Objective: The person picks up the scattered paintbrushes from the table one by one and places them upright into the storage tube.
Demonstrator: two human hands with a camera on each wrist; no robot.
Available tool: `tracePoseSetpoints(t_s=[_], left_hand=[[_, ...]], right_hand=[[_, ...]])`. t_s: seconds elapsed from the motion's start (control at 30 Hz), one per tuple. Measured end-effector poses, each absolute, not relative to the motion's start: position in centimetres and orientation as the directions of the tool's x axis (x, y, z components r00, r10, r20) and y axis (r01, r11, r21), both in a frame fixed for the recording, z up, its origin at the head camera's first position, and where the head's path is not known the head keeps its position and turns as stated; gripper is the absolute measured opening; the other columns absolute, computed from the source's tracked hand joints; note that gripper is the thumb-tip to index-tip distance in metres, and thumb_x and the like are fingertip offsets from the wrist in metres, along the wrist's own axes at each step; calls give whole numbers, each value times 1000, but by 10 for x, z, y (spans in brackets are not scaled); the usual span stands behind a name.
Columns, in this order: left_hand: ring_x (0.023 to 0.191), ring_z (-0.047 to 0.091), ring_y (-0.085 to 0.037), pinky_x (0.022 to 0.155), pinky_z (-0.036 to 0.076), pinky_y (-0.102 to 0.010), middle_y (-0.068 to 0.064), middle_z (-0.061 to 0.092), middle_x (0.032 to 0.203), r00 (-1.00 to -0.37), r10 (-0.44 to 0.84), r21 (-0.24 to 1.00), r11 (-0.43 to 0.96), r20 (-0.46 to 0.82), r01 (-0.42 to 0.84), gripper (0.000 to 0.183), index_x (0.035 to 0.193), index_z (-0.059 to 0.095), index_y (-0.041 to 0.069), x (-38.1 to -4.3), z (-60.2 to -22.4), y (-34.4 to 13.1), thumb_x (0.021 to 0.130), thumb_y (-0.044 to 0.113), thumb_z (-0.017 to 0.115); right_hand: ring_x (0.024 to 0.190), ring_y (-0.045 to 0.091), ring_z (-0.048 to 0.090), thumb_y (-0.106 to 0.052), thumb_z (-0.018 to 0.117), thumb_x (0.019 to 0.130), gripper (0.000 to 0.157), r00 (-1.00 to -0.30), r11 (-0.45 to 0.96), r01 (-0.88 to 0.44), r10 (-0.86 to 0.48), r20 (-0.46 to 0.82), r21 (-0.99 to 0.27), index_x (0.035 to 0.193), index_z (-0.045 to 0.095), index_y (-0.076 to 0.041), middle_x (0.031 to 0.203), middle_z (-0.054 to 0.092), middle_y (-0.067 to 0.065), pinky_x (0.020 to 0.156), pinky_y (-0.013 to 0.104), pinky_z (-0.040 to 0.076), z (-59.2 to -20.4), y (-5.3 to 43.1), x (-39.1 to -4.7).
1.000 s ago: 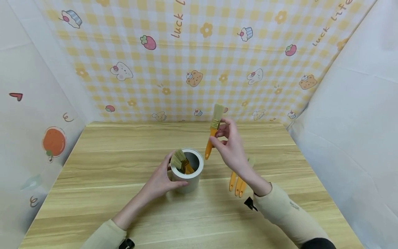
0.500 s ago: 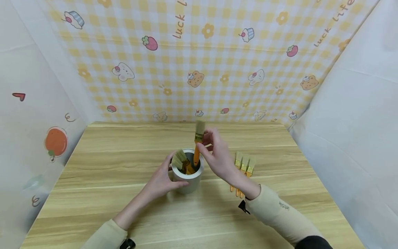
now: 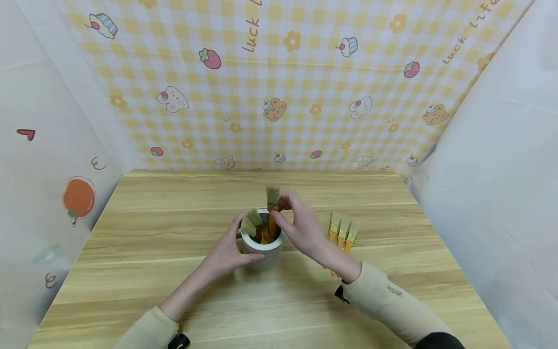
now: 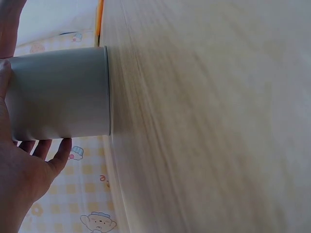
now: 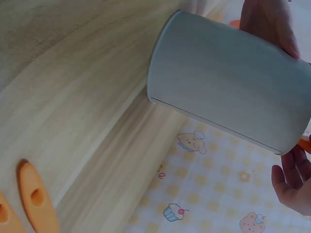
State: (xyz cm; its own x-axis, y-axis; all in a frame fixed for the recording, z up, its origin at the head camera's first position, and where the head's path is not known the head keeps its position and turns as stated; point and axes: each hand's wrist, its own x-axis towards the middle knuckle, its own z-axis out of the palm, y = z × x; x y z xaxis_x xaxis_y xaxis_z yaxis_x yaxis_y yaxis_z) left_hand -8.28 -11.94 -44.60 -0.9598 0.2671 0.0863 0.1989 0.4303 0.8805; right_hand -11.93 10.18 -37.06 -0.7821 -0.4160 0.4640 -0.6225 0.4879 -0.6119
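Note:
A grey can [image 3: 267,259] with a white rim stands upright on the table. My left hand [image 3: 226,252] grips it round its left side, thumb in front and fingers behind; in the left wrist view the fingers [image 4: 60,155] lie along the can wall [image 4: 58,92]. Inside the can, bristles up, lean paintbrushes [image 3: 253,223] with orange handles. Over the right of the opening, my right hand [image 3: 301,225] pinches another paintbrush [image 3: 272,198], bristles up, its handle down inside the can. In the right wrist view, that hand [image 5: 296,182] is partly cut off at the edge.
To the right, several paintbrushes [image 3: 342,230] lie side by side on the wooden table [image 3: 209,194], partly covered by the right forearm. Their orange handle ends [image 5: 36,196] show in the right wrist view. A checked cloth [image 3: 244,87] hangs behind, white sheets at both sides.
My right hand has carried the paintbrush left and down from beside the can, its handle now inside the opening. The left hand has stayed on the can.

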Motion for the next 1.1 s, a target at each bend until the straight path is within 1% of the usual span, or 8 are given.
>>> tracePoseSetpoints(t_s=[0.1, 0.23, 0.37, 0.47, 0.57, 0.73, 0.87, 1.1], left_hand=[[131, 57, -47, 105, 47, -69, -11, 49, 155, -959, 268, 880, 429, 92, 205, 111, 160, 25, 29, -83, -446, -119, 73, 41, 93], [132, 57, -47, 105, 48, -69, -11, 49, 156, -958, 270, 877, 432, 98, 211, 111, 160, 25, 30, -83, -446, -118, 73, 41, 93], [132, 57, -48, 105, 47, -69, -12, 49, 155, -959, 268, 873, 441, 95, 210, 111, 160, 25, 30, -84, -447, -118, 73, 42, 93], [132, 57, -48, 106, 47, -71, -12, 47, 157, -960, 265, 872, 446, 89, 204, 113, 161, 24, 30, -83, -448, -118, 73, 42, 93], [132, 57, -49, 105, 45, -73, -12, 44, 160, -964, 257, 874, 450, 70, 183, 114, 161, 22, 34, -83, -448, -118, 72, 43, 93], [132, 57, -48, 104, 44, -75, -10, 43, 161, -969, 243, 874, 460, 45, 155, 115, 161, 21, 39, -83, -447, -118, 71, 44, 94], [132, 57, -48, 104, 45, -74, -10, 43, 161, -968, 245, 873, 462, 46, 158, 115, 161, 21, 39, -83, -447, -119, 71, 43, 94], [132, 57, -49, 106, 43, -75, -11, 43, 161, -966, 251, 874, 454, 58, 170, 114, 161, 22, 36, -84, -448, -118, 72, 42, 94]], right_hand=[[105, 23, 70, -9, 69, 98, 20, -776, 500, -630, -419, 471, -594, 115, 58, -9, 107, 70, 6, 93, 48, 60, -376, 102, -120], [108, 23, 69, -8, 69, 97, 21, -776, 517, -631, -411, 479, -579, 117, 60, -7, 110, 70, 7, 98, 45, 59, -381, 104, -120], [110, 24, 69, -8, 68, 98, 24, -791, 518, -612, -385, 476, -597, 121, 60, -5, 114, 71, 10, 100, 42, 58, -382, 108, -121], [110, 25, 69, -8, 67, 99, 27, -809, 509, -587, -352, 470, -629, 125, 59, -4, 116, 70, 12, 98, 41, 59, -381, 114, -122], [108, 25, 70, -8, 66, 100, 30, -831, 499, -557, -318, 457, -665, 128, 59, -4, 118, 69, 13, 95, 40, 60, -381, 123, -124], [106, 26, 71, -7, 64, 100, 34, -883, 492, -470, -259, 392, -733, 133, 57, -5, 121, 68, 14, 90, 44, 62, -384, 143, -127], [104, 29, 71, -7, 63, 101, 37, -923, 522, -385, -208, 323, -761, 137, 54, -6, 123, 66, 15, 87, 47, 62, -389, 161, -129], [103, 32, 71, -7, 62, 99, 47, -966, 599, -258, -152, 209, -758, 144, 48, -6, 126, 63, 18, 81, 41, 64, -403, 191, -129]])
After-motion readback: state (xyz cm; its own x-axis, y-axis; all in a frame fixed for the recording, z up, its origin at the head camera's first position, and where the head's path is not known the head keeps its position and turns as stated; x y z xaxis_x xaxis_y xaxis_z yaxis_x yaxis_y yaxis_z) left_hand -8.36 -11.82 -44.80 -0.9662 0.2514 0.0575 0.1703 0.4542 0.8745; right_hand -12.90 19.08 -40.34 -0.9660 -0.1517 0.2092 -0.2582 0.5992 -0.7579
